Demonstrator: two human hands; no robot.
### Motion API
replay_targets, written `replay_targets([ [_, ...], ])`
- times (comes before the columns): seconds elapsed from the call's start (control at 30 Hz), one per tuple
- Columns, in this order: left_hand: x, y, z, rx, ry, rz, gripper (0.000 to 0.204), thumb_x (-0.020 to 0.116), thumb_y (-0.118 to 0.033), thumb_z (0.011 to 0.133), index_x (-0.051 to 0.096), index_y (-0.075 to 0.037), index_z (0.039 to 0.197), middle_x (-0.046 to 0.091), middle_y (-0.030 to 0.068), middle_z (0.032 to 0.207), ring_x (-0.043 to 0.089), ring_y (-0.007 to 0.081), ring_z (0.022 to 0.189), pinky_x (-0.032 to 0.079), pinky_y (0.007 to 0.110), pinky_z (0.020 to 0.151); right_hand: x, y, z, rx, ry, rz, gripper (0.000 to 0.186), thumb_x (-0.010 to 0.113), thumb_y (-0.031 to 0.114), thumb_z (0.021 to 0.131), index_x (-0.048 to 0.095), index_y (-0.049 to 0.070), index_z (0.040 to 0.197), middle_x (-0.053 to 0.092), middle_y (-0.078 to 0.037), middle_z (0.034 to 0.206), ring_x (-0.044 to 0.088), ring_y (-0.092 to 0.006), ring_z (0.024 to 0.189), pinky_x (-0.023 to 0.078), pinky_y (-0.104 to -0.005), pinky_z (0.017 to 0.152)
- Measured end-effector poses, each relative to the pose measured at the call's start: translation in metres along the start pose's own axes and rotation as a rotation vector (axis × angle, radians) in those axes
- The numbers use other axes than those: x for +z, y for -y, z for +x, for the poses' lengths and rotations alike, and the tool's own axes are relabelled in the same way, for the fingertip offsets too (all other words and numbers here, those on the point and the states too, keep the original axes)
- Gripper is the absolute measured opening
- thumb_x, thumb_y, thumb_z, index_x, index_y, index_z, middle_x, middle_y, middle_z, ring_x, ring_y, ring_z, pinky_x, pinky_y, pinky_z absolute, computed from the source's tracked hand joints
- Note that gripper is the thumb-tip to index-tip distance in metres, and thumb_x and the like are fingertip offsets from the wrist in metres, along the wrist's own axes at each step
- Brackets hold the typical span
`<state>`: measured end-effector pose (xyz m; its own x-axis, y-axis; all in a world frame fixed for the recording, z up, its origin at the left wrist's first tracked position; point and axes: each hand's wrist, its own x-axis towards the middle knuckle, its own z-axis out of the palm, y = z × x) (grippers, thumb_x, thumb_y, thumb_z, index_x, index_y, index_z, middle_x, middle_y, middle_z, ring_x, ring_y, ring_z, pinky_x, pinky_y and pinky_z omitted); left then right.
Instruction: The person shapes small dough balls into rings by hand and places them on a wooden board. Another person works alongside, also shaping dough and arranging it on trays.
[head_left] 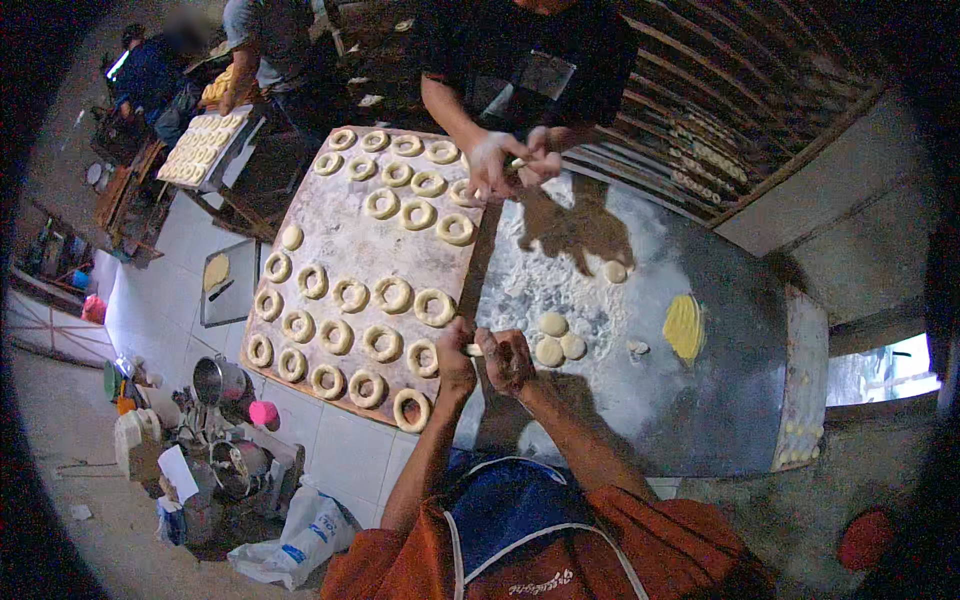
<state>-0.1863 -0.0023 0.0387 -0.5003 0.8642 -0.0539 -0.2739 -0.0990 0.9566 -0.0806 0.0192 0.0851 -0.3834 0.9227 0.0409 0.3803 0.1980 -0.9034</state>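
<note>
My left hand (458, 358) and my right hand (508, 361) are close together at the right edge of a wooden board, fingers closed around a small piece of pale dough (474, 350). Most of that piece is hidden by my fingers. The floury board (330, 232) bears several dough rings (383, 343) in rows, plus a single round dough ball (292, 237). Just right of my right hand, three flattened dough balls (549, 351) lie together on the flour-dusted dark table (735, 380). Another dough ball (614, 271) lies farther off.
Across the table a co-worker's hands (512, 165) hold some dough. A yellow dough sheet (684, 328) lies at the right. Slatted racks (720, 80) stand behind. Pots (218, 381) and a white sack (305, 538) crowd the floor at lower left. Another tray of dough pieces (205, 145) is far left.
</note>
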Motion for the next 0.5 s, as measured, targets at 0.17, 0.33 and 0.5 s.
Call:
replay_targets([
  [0.17,-0.009,-0.033,0.028,-0.121,0.203,0.036,0.030,0.038,-0.031,0.094,0.040,-0.013,0.071,0.035,-0.0012,0.061,0.040,0.0136,0.056,0.035,0.030,0.054,0.028,-0.010,0.020,0.126,-0.099,0.393,0.051,0.046,0.047,0.092,0.057,0.003,0.069,0.055,-0.003,0.058,0.049,-0.0106,0.055,0.040,-0.0326,0.051],
  [0.33,-0.024,-0.028,0.096,-0.116,0.049,0.069,0.034,0.039,-0.031,0.094,0.042,-0.006,0.071,0.042,0.0050,0.059,0.040,0.0189,0.053,0.035,0.033,0.051,0.013,0.017,0.068,-0.170,0.026,0.459,0.042,0.058,0.042,0.087,0.058,0.000,0.087,0.057,-0.010,0.081,0.056,-0.0166,0.068,0.047,-0.0314,0.061],
  [0.5,-0.028,-0.008,0.174,0.074,0.115,0.740,0.021,0.055,-0.024,0.088,0.054,-0.003,0.090,0.057,0.0186,0.079,0.056,0.0396,0.079,0.045,0.046,0.069,0.020,-0.027,0.127,0.067,-0.133,-0.054,0.047,0.070,0.018,0.073,0.051,0.002,0.112,0.064,-0.017,0.099,0.061,-0.0316,0.102,0.047,-0.0404,0.087],
])
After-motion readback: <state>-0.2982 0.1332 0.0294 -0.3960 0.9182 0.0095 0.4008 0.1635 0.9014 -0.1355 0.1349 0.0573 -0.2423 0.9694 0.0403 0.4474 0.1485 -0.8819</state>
